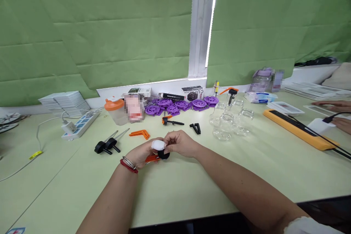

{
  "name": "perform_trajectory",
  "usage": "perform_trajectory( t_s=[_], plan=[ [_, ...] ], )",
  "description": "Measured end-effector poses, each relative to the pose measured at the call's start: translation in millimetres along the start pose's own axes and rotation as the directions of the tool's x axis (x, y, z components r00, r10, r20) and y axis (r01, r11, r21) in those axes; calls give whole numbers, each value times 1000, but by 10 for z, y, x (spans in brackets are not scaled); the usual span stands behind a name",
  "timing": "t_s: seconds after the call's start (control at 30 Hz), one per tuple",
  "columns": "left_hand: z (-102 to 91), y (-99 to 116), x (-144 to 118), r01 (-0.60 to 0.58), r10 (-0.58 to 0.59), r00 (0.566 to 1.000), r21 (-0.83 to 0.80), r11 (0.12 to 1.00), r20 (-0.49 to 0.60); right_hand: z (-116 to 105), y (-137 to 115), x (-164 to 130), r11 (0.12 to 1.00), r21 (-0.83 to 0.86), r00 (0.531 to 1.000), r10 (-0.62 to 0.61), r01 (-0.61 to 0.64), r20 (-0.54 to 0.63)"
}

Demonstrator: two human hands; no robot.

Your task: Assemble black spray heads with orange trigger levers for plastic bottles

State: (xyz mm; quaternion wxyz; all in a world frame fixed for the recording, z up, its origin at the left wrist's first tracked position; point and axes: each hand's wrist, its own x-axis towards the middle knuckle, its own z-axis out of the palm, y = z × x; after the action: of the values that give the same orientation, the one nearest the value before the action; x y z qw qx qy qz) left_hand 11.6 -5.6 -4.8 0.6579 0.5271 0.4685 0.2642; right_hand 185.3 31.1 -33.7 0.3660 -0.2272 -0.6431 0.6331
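Both hands together at mid-table, low over the pale green tabletop point(192, 190). Left hand point(141, 155), red cord and metal bangle at the wrist, curled around a black pump cap point(163, 154) with an orange trigger piece point(151, 159) poking out beneath the fingers. Right hand point(179, 143) closed in from the other side, fingertips pinching a small white wad point(158, 144), cloth or tissue, pressed right on top of the cap. Cap held just above the surface, between the two hands.

Left of the hands, two black pump heads with metal tubes point(105, 145) lying side by side. Just beyond, a loose orange trigger point(139, 134). Farther back, another black and orange pump piece point(171, 121) and a small black clip point(195, 128).

Behind those, a heap of purple plastic wheels point(181, 105) against the wall, boxes standing beside them. Orange-lidded shaker bottle point(114, 110) to the left of the heap, white power strip point(79, 126) farther left with cables trailing off.

To the right, a cluster of clear glass jars point(229, 120), well apart from the hands. Long orange strip point(298, 128) lying diagonally near the right edge, black cable across it. Another person's hands point(333, 105) at far right, resting on the table.
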Motion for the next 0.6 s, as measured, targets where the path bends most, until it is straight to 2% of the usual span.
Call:
perform_trajectory(
  t_s=[0.2, 0.47, 0.6],
  plan=[
    [-10, -5, 7, 15, -15, 1000, 15, 1000, -22, 19, -16, -5, 1000, 11, 1000, 1, -1, 0],
    [-15, -13, 12, -20, 20, 1000, -1, 1000, 23, 8, -19, -5, 997, -47, 998, -60, 60, -5],
    [-21, -15, 13, 4, -4, 1000, -4, 1000, 16, 10, -13, -2, 999, -10, 999, -31, 31, -7]
  ],
)
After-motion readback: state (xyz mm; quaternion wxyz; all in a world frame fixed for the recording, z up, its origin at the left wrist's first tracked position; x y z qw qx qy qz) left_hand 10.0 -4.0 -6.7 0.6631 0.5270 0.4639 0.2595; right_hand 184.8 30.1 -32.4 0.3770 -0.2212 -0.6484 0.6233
